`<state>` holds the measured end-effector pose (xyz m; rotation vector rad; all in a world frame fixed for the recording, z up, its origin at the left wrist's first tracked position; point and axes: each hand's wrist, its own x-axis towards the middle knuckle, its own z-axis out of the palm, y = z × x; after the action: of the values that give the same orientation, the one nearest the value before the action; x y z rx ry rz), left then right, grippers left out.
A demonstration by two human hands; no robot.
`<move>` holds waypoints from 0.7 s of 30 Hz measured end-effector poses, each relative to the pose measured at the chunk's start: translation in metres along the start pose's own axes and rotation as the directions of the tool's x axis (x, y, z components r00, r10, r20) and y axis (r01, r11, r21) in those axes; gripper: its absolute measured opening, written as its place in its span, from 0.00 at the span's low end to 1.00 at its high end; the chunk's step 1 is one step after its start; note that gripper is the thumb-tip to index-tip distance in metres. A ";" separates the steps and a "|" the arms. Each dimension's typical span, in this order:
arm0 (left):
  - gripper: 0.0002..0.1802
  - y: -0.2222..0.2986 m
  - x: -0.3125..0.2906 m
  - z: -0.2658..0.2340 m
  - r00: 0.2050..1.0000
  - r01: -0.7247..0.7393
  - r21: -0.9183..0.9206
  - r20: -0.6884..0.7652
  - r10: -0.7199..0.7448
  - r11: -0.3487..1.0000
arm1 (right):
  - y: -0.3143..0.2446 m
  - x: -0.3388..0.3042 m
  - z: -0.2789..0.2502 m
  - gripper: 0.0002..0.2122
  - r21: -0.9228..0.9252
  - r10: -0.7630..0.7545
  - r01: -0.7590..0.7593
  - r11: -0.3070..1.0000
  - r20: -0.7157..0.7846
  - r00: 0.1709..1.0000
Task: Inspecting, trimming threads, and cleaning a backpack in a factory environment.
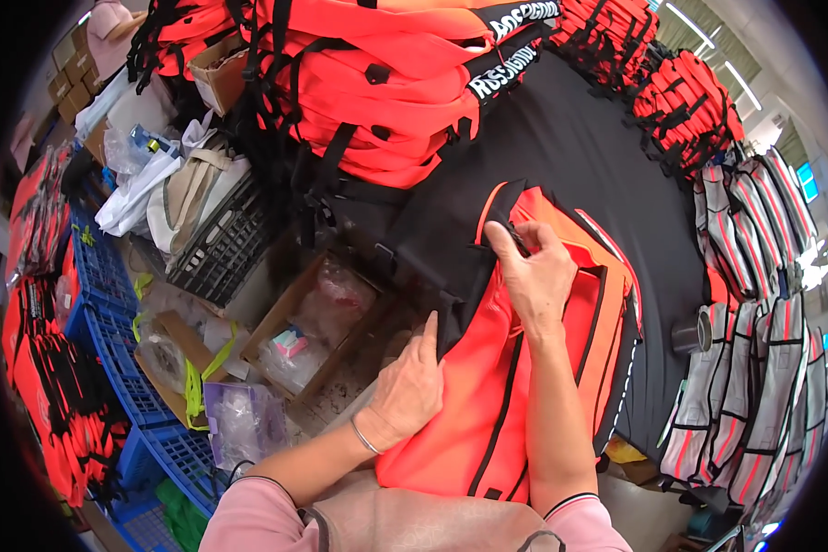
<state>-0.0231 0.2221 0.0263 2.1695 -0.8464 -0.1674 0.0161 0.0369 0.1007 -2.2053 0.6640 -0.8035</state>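
Observation:
An orange-red backpack (501, 396) with black zips lies in front of me, its upper end on a black-covered table. My right hand (540, 276) is closed at its top edge, thumb and forefinger pinching a small black piece of the bag, apparently strap or trim. My left hand (407, 386) rests against the bag's left side with its fingers stretched out. Their tips touch the black shoulder strap panel (446, 304), which hangs over the table's edge. A bracelet circles the left wrist. The thumb of that hand is mostly hidden.
Orange-red backpacks (359, 101) are heaped at the far side of the black tabletop (598, 156). Grey bags (754, 396) are stacked at right. At left stand a black crate (221, 239), a cardboard box (294, 386) with plastic-wrapped items, and blue crates (110, 359).

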 end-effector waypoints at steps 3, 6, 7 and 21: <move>0.40 0.011 -0.004 -0.002 0.998 -0.058 0.112 0.015 0.057 0.992 | -0.015 0.011 -0.002 0.21 -0.308 0.085 -0.060 0.950 0.068 0.994; 0.40 0.019 -0.007 -0.003 0.996 -0.087 0.140 -0.006 0.088 0.986 | -0.017 0.018 0.000 0.20 -0.227 0.156 -0.120 0.966 0.146 0.977; 0.39 0.019 -0.009 -0.003 0.992 -0.112 0.137 -0.038 0.118 0.984 | -0.016 0.018 0.000 0.19 -0.205 0.146 -0.111 0.973 0.165 0.976; 0.57 0.000 -0.027 -0.029 0.997 0.049 -0.521 0.071 -0.014 0.852 | 0.069 -0.003 0.006 0.10 0.831 0.233 -0.237 0.503 0.134 0.963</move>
<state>-0.0327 0.2575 0.0419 1.6682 -0.6996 -0.4364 0.0024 -0.0023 0.0447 -1.1740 0.4097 -0.7489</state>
